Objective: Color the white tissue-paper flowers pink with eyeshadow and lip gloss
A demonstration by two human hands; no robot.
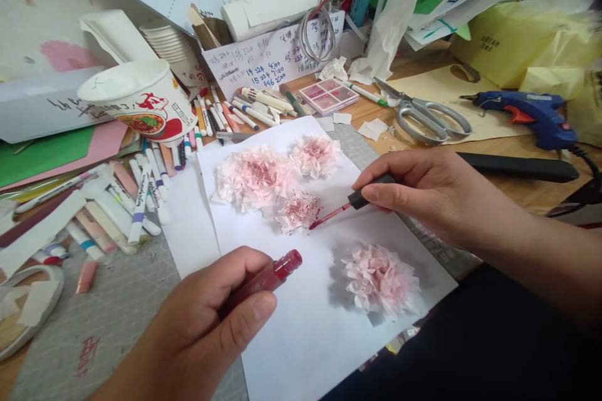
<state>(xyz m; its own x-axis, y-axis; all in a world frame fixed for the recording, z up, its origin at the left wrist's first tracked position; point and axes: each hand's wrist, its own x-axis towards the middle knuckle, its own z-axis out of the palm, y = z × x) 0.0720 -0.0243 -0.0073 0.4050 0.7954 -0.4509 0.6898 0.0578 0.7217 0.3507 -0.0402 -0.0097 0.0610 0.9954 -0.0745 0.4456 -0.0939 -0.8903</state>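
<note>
My left hand (pixel 211 319) is closed round a small tube of red lip gloss (pixel 273 277), its open neck pointing up and right. Between the fingers of my right hand (pixel 414 191) is the black cap of the lip gloss wand (pixel 335 213). The wand's red tip is at the lower right edge of a small paper flower (pixel 300 210) with dark red petal edges. Behind it on the white paper (pixel 282 351) lie a large pink paper flower (pixel 256 177) and a smaller one (pixel 316 155). Another pale pink flower (pixel 382 281) rests at the front right.
Many markers (pixel 136 200) are heaped at the left beside a paper bowl (pixel 136 100). Scissors (pixel 430 114), a blue glue gun (pixel 527 113) and a pink makeup palette (pixel 329 97) lie behind the paper. A tape roll (pixel 47 307) sits at the left edge.
</note>
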